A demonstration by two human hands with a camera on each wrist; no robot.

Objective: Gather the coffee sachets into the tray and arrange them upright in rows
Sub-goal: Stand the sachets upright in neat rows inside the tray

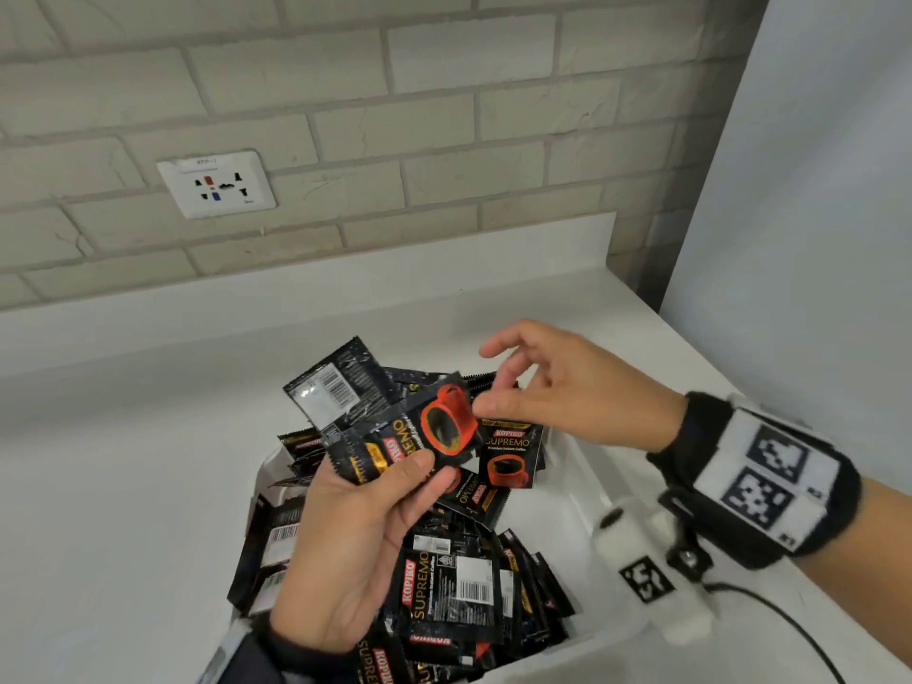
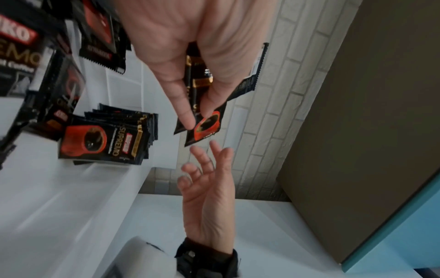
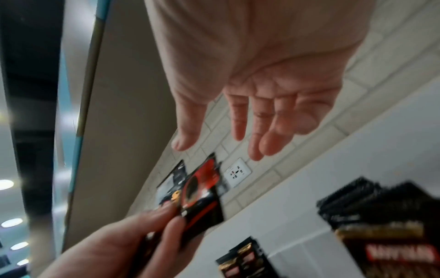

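Note:
My left hand [image 1: 419, 473] holds a fanned bunch of black coffee sachets [image 1: 395, 431] with a red cup print above the white tray [image 1: 567, 491]. In the left wrist view, thumb and fingers of the left hand [image 2: 197, 112] pinch the held sachets [image 2: 205, 127]. My right hand [image 1: 498, 377] hovers open at the bunch's right end and holds nothing. Its spread fingers [image 2: 207, 165] sit just short of the sachets. A loose pile of sachets [image 1: 459, 585] fills the tray's left part. A short row of sachets [image 2: 104, 141] stands on edge in it.
The tray sits on a white counter [image 1: 123, 461] against a brick wall with a socket plate [image 1: 217, 185]. A pale panel [image 1: 814, 190] closes off the right side. A black cable [image 1: 789, 629] runs from my right wrist across the counter.

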